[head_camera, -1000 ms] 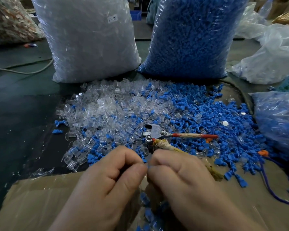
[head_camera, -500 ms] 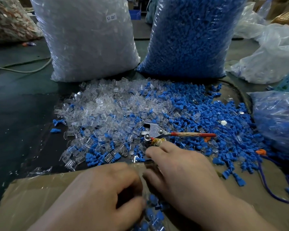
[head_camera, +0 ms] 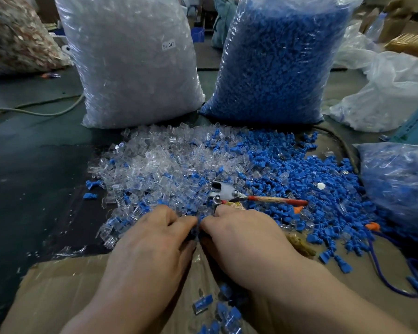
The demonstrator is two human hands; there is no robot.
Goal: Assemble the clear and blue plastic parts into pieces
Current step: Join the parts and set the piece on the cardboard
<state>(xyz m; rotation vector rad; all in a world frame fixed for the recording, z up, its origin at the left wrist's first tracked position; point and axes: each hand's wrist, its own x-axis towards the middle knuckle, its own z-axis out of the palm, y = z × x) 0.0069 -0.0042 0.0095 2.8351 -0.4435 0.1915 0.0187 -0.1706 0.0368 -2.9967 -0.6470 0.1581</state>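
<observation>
1. Work item: a small blue part point(head_camera: 197, 229) sits at the near edge of the loose pile. The left hand point(head_camera: 155, 239) and the right hand point(head_camera: 247, 237) both pinch it, fingers curled and fingertips meeting over it. (I cannot tell whether a clear shell is already seated on it, because the fingers hide the joint.)
2. Completed: a small cluster of assembled pieces point(head_camera: 203, 306) lies by the cardboard point(head_camera: 58, 285), beneath the wrists.
3. Outstanding: loose clear parts point(head_camera: 155, 162) and loose blue parts point(head_camera: 299, 169) are spread across the table, with pliers point(head_camera: 229, 195) lying among them.
4. Reserve stock: a full bag of clear parts point(head_camera: 135, 63) and a full bag of blue parts point(head_camera: 275, 59) stand behind the pile.
5. Assessment: I judge the task to be at an early stage, with the great bulk of parts unassembled.
</observation>
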